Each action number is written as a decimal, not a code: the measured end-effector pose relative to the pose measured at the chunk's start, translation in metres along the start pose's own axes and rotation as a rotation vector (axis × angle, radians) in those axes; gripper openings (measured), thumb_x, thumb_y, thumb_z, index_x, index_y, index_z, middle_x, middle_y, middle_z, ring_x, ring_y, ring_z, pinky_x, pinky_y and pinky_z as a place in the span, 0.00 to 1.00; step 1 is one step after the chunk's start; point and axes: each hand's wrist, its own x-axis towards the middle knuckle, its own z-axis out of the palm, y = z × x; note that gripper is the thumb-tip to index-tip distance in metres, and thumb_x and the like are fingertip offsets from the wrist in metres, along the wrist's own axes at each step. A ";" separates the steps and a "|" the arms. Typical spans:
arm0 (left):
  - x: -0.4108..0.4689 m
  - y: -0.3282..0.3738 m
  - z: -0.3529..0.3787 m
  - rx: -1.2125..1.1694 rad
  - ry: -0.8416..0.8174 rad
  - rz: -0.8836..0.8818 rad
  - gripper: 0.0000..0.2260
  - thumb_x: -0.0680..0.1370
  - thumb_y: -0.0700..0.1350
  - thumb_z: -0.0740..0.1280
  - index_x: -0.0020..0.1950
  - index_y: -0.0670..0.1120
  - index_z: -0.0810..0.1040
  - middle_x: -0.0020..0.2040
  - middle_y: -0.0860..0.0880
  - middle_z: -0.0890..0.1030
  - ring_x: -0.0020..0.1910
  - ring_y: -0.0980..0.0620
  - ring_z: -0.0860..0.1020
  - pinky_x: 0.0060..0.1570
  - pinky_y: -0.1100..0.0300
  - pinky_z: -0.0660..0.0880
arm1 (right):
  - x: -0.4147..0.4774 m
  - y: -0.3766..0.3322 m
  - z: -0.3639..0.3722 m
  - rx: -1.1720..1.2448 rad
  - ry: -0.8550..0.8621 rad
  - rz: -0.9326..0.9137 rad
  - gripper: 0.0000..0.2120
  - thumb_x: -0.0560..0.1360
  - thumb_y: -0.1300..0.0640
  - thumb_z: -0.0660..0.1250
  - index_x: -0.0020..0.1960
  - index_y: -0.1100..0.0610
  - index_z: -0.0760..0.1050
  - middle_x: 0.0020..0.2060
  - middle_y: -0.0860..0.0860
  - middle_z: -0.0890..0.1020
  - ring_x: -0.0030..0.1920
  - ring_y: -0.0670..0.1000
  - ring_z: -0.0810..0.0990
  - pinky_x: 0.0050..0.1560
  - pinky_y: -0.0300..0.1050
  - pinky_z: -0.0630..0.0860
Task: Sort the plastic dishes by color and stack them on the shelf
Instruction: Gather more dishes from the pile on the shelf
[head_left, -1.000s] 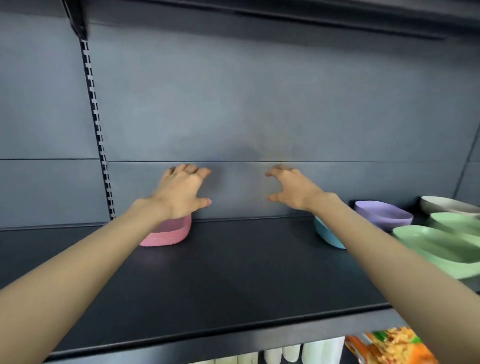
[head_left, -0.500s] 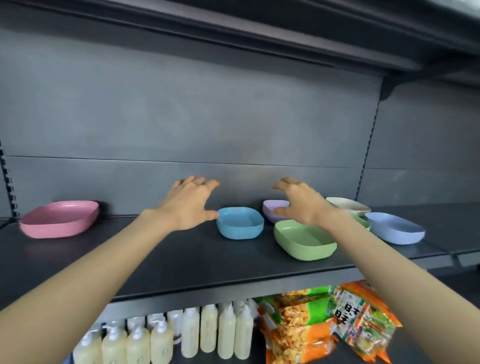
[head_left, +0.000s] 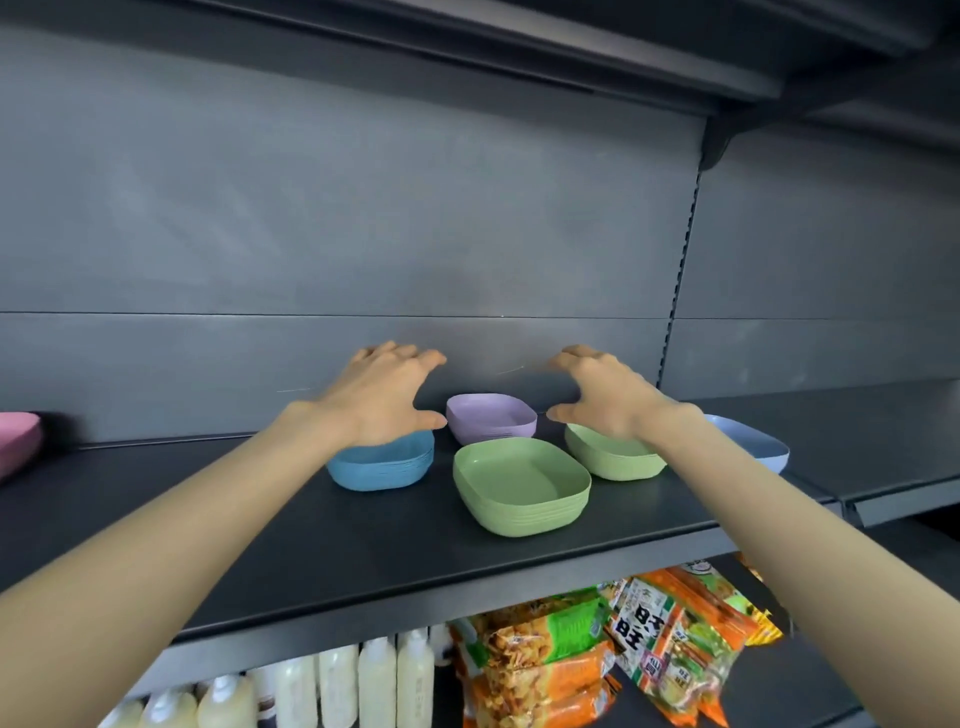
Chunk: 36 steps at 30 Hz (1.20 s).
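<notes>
Centrally, two bare hands hover, palms down, over a group of plastic dishes on a dark shelf (head_left: 260, 551). All dishes stand upright, openings facing up. Left hand (head_left: 382, 397): fingers (head_left: 400, 353) spread apart, holding nothing, above the blue stack (head_left: 382, 465), whose rear rim the hand hides; whether skin touches plastic cannot be told. Right hand (head_left: 605, 397): fingers (head_left: 571, 356) likewise spread and empty, above the rear green stack (head_left: 610, 460), covering its back edge.

Between the two thumbs, at 12 o'clock of the group, sits the lilac stack (head_left: 491, 418), its long axis running left to right. At 6 o'clock from it lies the front green stack (head_left: 522, 486), a rounded rectangle with its long axis slightly skewed, the right end nearer the shelf lip; it lies clear of both hands. At 3 o'clock, partly behind the right forearm, lies a pale blue dish (head_left: 753, 449). Far off at 9 o'clock, cut by the frame edge, lies a pink dish (head_left: 15, 441).

Below the shelf: a row of pale bottles (head_left: 374, 686) and orange-and-green snack bags (head_left: 550, 670). One bag (head_left: 660, 639) bears a large dark character resembling "旺"; its smaller print is too small to read.
</notes>
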 end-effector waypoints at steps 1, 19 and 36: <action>0.007 0.002 0.006 -0.013 0.005 0.007 0.31 0.76 0.57 0.66 0.75 0.49 0.59 0.71 0.46 0.67 0.71 0.46 0.62 0.68 0.53 0.58 | 0.005 0.007 0.003 0.004 0.007 0.004 0.28 0.75 0.51 0.68 0.72 0.53 0.64 0.72 0.52 0.64 0.68 0.57 0.67 0.59 0.49 0.68; 0.016 0.039 0.065 -0.383 0.067 -0.202 0.28 0.73 0.54 0.71 0.71 0.48 0.68 0.67 0.51 0.73 0.67 0.52 0.70 0.63 0.61 0.64 | 0.034 0.071 0.058 0.257 -0.097 -0.182 0.25 0.73 0.51 0.70 0.68 0.55 0.70 0.65 0.52 0.72 0.64 0.55 0.71 0.63 0.52 0.69; -0.056 0.119 0.120 -0.968 0.164 -0.565 0.38 0.65 0.60 0.76 0.69 0.47 0.67 0.63 0.56 0.77 0.60 0.59 0.77 0.64 0.56 0.72 | -0.041 0.092 0.093 0.732 -0.216 -0.337 0.19 0.77 0.48 0.65 0.65 0.47 0.65 0.52 0.42 0.76 0.49 0.37 0.75 0.51 0.25 0.68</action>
